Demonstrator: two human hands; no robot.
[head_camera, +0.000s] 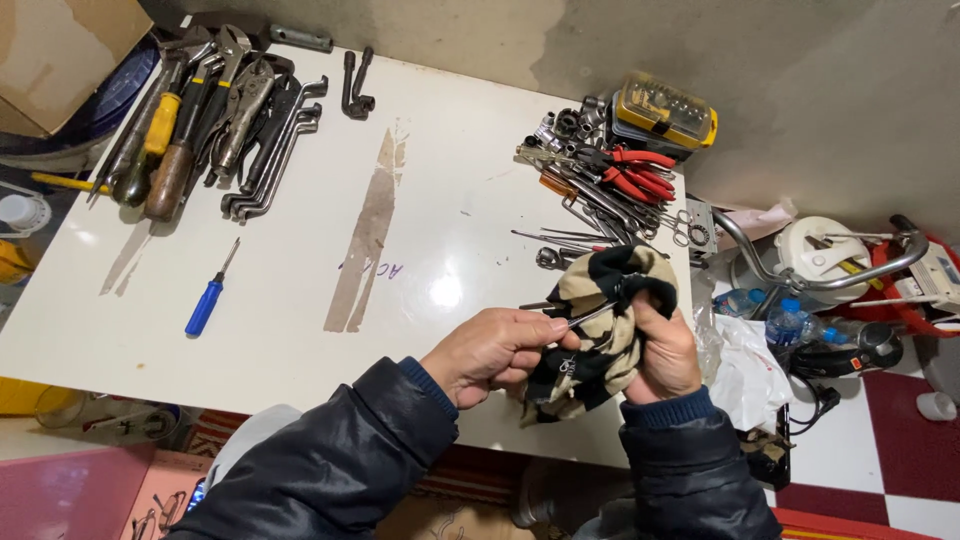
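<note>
My left hand (495, 350) pinches the end of a thin metal tool (585, 318), a slim steel rod whose far part runs into a cloth. My right hand (665, 350) grips a beige and black striped cloth (600, 330) bunched around that tool. Both hands hover over the near edge of a white table (300, 330). The tool's tip is hidden in the cloth.
A heap of pliers, wrenches and screwdrivers (210, 115) lies at the table's far left, a blue-handled screwdriver (207, 300) lies alone near it. Red-handled pliers, sockets and a yellow bit case (665, 110) crowd the far right. Bottles, a plastic bag and a metal handlebar (820, 280) stand right of the table.
</note>
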